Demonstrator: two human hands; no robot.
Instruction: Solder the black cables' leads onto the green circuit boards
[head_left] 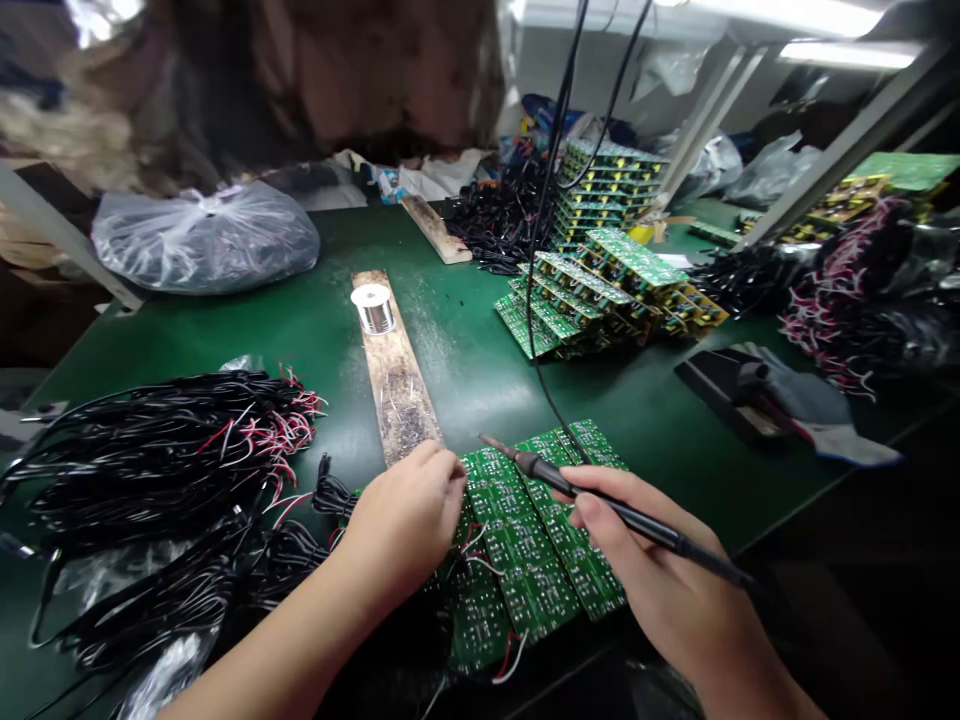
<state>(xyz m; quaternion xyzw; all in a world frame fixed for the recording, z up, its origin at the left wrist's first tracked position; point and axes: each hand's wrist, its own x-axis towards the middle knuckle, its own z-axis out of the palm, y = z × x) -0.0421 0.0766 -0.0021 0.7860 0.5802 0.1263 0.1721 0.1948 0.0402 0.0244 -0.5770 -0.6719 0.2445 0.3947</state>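
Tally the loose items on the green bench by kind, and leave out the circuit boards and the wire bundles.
soldering iron, held in the right hand: 1
solder spool: 1
wooden strips, near and far: 2
clear plastic bag, tied: 1
Total: 5

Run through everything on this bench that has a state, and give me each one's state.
left hand, fingers curled, resting on laid-out boards
right hand, gripping soldering iron
soldering iron, slanted, tip over the boards
laid-out boards, flat, side by side
solder spool, standing on wooden strip
plastic bag, tied shut
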